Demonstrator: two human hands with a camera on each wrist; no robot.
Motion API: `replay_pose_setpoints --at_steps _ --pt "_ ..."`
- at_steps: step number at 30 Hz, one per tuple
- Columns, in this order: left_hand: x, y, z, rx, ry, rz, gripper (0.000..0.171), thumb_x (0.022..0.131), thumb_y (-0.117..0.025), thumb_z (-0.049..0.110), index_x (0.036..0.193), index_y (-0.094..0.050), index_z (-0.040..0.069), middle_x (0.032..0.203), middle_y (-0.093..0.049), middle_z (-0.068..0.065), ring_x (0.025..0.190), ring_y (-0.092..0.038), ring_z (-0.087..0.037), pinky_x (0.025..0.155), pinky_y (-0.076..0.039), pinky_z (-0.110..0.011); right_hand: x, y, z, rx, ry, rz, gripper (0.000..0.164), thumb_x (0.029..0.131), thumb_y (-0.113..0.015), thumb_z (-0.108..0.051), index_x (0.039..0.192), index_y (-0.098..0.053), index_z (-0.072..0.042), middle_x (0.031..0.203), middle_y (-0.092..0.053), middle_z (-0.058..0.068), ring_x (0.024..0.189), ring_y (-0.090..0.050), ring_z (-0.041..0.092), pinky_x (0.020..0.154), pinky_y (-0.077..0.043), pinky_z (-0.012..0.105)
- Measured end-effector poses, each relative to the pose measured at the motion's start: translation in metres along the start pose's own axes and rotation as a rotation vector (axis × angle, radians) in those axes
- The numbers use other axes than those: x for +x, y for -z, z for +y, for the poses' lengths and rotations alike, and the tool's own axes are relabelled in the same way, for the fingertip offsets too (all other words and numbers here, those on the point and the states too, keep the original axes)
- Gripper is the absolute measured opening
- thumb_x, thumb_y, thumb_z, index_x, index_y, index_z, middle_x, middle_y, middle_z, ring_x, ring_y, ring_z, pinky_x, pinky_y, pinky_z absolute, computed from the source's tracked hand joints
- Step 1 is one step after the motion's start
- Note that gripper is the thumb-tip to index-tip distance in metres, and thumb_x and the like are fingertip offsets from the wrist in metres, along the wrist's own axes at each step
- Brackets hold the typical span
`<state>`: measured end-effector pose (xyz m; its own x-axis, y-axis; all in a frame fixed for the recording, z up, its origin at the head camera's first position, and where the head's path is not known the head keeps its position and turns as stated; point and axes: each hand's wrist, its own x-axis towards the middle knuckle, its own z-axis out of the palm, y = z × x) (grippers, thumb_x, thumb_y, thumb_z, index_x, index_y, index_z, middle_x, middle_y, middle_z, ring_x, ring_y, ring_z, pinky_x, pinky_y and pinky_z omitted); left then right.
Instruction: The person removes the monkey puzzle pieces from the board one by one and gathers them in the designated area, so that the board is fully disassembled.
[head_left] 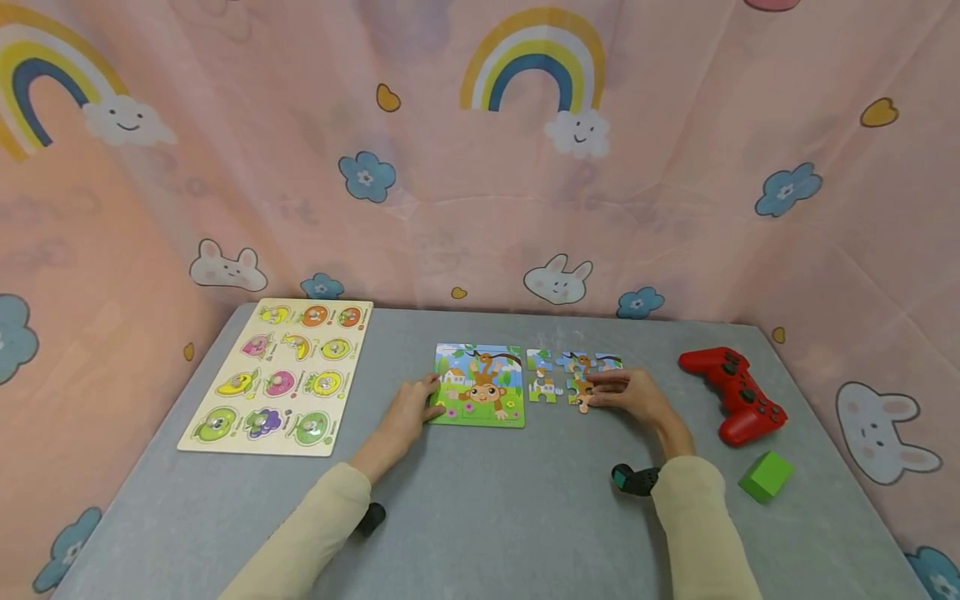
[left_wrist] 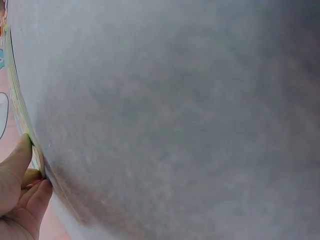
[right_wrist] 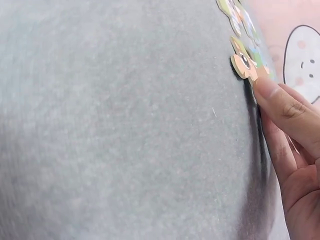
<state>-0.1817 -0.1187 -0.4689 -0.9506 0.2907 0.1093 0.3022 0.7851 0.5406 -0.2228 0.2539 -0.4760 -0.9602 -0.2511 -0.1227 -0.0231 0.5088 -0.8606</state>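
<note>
Near the table's middle lies a small monkey picture puzzle board (head_left: 480,408). My left hand (head_left: 403,414) pinches its left edge between thumb and fingers; in the left wrist view the board's thin edge (left_wrist: 19,100) runs up from the fingertips. Just right of the board are several loose jigsaw pieces (head_left: 542,388). At the nearer right of that group, my right hand (head_left: 636,395) holds a jigsaw piece (head_left: 580,390) with part of a monkey's face. The right wrist view shows the thumb on this piece (right_wrist: 243,64), its far side covered by the fingers.
A wooden fruit puzzle board (head_left: 247,367) lies at the left of the grey table (head_left: 480,517). To the right are a red game controller (head_left: 735,396) and a green block (head_left: 766,477). A pink patterned curtain (head_left: 465,225) hangs behind the table's back edge.
</note>
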Motion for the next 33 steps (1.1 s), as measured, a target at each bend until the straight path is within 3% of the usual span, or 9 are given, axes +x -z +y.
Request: replay_pose_setpoints --at_steps 9,24,33 --pt "0.0008 -0.0007 -0.0007 -0.002 0.013 -0.001 0.046 0.082 -0.071 0.007 0.120 -0.058 -0.016 0.128 -0.055 -0.028 0.119 -0.052 -0.043 0.097 -0.046 -0.047 0.0033 -0.0045 0.0012 -0.039 0.028 0.021 0.043 0.081 -0.076 -0.009 0.118 -0.064 0.008 0.120 -0.062 0.024 0.109 -0.060 0.032 0.083 -0.053 0.019" --pt "-0.0012 -0.0009 -0.0011 0.003 -0.002 0.013 0.046 0.081 -0.072 0.007 0.119 -0.059 -0.015 0.127 -0.056 -0.028 0.116 -0.054 -0.044 0.096 -0.047 -0.047 0.0024 -0.0060 -0.0012 -0.029 0.054 0.001 0.042 0.082 -0.074 -0.003 0.119 -0.061 0.013 0.120 -0.052 0.029 0.110 -0.058 0.036 0.084 -0.052 0.019" --pt "-0.0003 -0.0015 -0.0001 -0.013 -0.010 0.014 0.045 0.081 -0.072 0.007 0.118 -0.060 -0.015 0.127 -0.056 -0.028 0.116 -0.054 -0.043 0.095 -0.048 -0.047 -0.0020 -0.0020 -0.0009 0.008 0.022 0.003 0.048 0.082 -0.077 -0.012 0.122 -0.061 0.008 0.121 -0.061 0.024 0.097 -0.061 0.018 0.079 -0.051 0.014"
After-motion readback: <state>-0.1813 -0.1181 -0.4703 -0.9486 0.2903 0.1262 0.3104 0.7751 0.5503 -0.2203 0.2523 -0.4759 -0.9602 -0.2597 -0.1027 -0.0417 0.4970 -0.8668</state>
